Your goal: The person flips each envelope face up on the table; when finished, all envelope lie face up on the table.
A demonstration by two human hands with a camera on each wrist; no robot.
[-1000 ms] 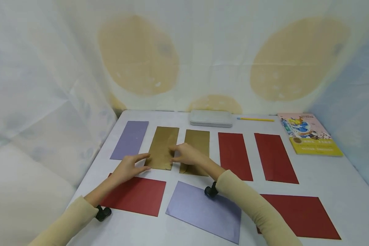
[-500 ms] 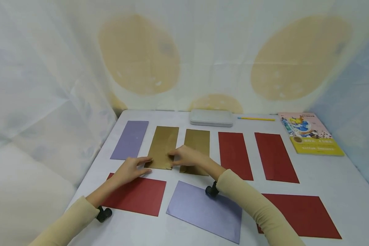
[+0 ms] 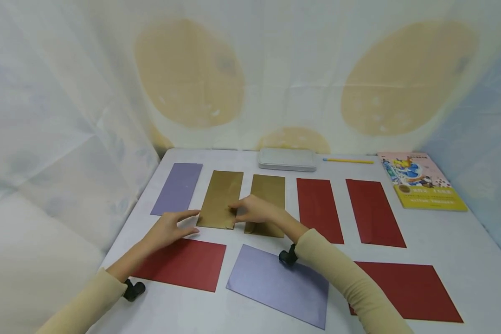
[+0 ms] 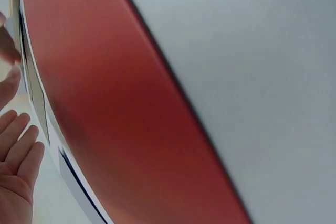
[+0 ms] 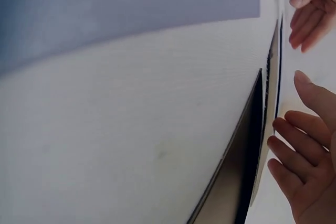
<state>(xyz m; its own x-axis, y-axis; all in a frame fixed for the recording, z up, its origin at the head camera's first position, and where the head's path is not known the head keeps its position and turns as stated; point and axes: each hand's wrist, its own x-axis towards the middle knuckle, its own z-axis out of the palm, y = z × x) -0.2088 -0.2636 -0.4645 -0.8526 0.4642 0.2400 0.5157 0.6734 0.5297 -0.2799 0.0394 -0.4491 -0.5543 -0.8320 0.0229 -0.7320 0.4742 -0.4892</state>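
In the head view my left hand point(image 3: 167, 229) is at the near left corner of a gold envelope point(image 3: 222, 192), thumb and fingers spread apart. My right hand point(image 3: 257, 211) is at that envelope's right edge, with its fingertips over or on the edge; contact is hard to tell. Partly covered by the right hand and forearm is a second gold envelope point(image 3: 270, 185). Both wrist views show the hands with fingers extended and nothing gripped. Below the left hand lies a red envelope point(image 3: 196, 264); a lilac envelope point(image 3: 275, 290) lies below the right forearm.
Another lilac envelope point(image 3: 177, 189) lies at the left. Further red envelopes point(image 3: 319, 204) are on the right half of the white table point(image 3: 434, 241). At the back are a grey case point(image 3: 286, 159), a yellow pencil point(image 3: 348, 161) and a book point(image 3: 419, 181).
My left hand has drawn slightly back and left from the gold envelope's near corner. The right hand has stayed at its right edge, and the envelopes look almost unmoved.
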